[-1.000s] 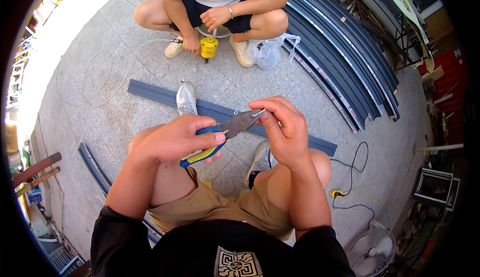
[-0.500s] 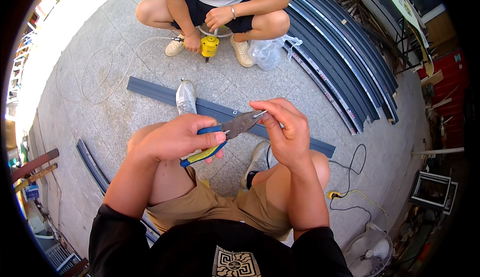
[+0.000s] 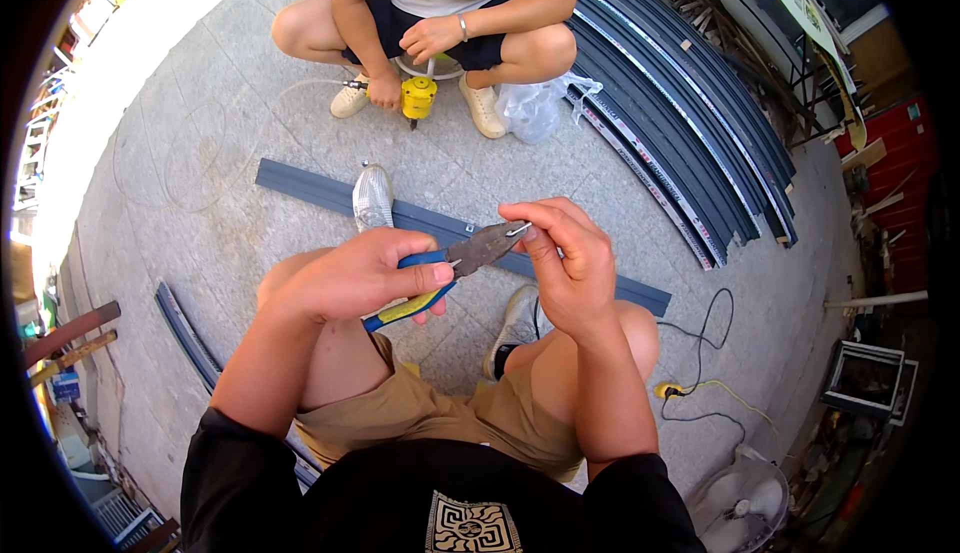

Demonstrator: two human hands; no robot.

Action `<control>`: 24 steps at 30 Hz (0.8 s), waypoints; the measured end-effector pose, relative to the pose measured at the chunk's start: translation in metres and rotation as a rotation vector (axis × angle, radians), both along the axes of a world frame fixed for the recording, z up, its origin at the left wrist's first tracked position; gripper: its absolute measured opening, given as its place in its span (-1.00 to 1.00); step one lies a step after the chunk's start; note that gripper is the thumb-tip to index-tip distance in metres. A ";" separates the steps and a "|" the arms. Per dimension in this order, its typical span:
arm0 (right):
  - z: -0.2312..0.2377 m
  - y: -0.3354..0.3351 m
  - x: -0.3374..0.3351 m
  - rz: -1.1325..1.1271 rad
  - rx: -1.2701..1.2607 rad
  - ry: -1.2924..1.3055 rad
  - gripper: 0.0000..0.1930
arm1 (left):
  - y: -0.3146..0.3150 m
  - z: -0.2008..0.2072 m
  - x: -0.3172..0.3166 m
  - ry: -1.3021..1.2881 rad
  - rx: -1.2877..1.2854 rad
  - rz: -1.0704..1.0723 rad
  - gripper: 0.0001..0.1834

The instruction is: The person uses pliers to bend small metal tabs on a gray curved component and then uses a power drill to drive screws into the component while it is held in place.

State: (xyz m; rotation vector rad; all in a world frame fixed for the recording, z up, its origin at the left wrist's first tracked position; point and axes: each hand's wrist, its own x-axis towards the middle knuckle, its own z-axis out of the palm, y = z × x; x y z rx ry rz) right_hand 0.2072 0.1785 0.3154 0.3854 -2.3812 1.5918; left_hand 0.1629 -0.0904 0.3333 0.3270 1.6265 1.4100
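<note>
My left hand point(image 3: 372, 275) is closed around the blue and yellow handles of a pair of pliers point(image 3: 483, 248). Its dark jaws point up and to the right, toward my other hand. My right hand point(image 3: 565, 258) pinches a small, thin metal piece point(image 3: 519, 230) between thumb and forefinger, right at the tip of the jaws. The piece looks like a bit of wire or a pin; its exact kind is too small to tell. Below both hands, a long dark grey metal profile point(image 3: 320, 186) lies across the paving, with my shoe point(image 3: 373, 196) over it.
Opposite me squats a person point(image 3: 450, 23), one hand on a yellow power tool point(image 3: 417, 98). Long dark profiles point(image 3: 660, 103) are stacked at the right, beside a clear plastic bag point(image 3: 530, 110). A black cable point(image 3: 700, 348) and a fan point(image 3: 740, 503) are at lower right.
Almost nothing differs. The pliers and the small metal piece stay together at my fingertips, with only a slight shift of the hands and the view.
</note>
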 end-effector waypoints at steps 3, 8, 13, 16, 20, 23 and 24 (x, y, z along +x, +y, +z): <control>0.001 0.000 0.001 0.002 -0.028 -0.029 -0.70 | 0.000 -0.003 -0.001 0.024 0.006 -0.018 -0.57; 0.000 0.001 -0.002 -0.019 -0.005 -0.018 -0.71 | 0.002 -0.001 -0.003 0.016 0.013 -0.012 -0.57; 0.002 0.000 -0.003 -0.035 -0.012 -0.014 -0.74 | 0.004 0.010 -0.003 0.074 -0.066 -0.005 -0.58; 0.000 0.002 -0.001 -0.049 -0.025 -0.005 -0.75 | 0.006 0.014 -0.001 0.159 -0.102 -0.060 -0.59; -0.001 0.001 0.000 -0.037 -0.063 -0.027 -0.76 | 0.003 -0.002 0.001 0.147 -0.021 -0.032 -0.60; -0.001 0.004 0.006 -0.045 -0.070 -0.037 -0.77 | 0.006 0.003 0.001 0.196 -0.038 -0.101 -0.62; -0.001 0.004 0.005 -0.043 -0.077 -0.036 -0.77 | 0.006 0.000 0.001 0.169 -0.002 -0.085 -0.61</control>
